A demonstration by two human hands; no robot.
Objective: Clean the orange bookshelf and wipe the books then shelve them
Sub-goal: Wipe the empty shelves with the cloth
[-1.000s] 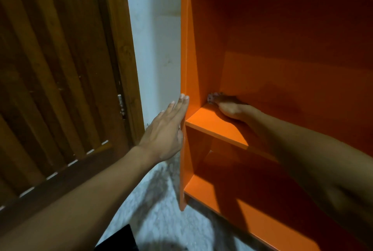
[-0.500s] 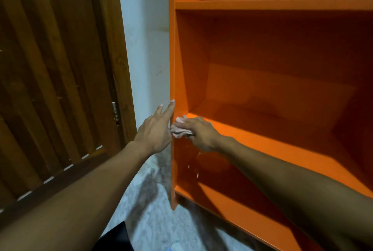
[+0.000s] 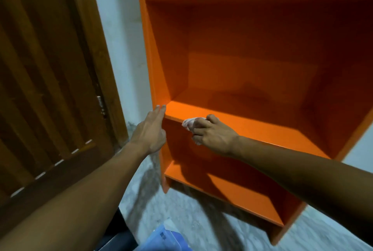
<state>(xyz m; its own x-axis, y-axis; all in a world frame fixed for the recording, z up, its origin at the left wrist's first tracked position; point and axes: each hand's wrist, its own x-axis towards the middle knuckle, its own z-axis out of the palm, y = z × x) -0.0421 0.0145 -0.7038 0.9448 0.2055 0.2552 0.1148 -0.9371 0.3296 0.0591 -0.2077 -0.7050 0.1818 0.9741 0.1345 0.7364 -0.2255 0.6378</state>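
Observation:
The orange bookshelf (image 3: 252, 53) stands in front of me with bare shelves; no books show in it. My left hand (image 3: 150, 132) lies flat with straight fingers against the left side panel, fingertips at the level of the middle shelf board (image 3: 262, 127). My right hand (image 3: 212, 133) grips a small pale cloth (image 3: 187, 123) and holds it against the front edge of that board, close to its left end.
A dark wooden door (image 3: 46, 81) with a metal hinge (image 3: 101, 105) stands at the left, a strip of white wall (image 3: 121, 48) between it and the shelf. The floor (image 3: 181, 216) is grey. A blue plastic thing (image 3: 163, 238) lies at the bottom.
My right hand with the cloth came out from deep inside the shelf corner to the board's front edge and slid a little right. The view pulled back; my left hand stayed on the side panel.

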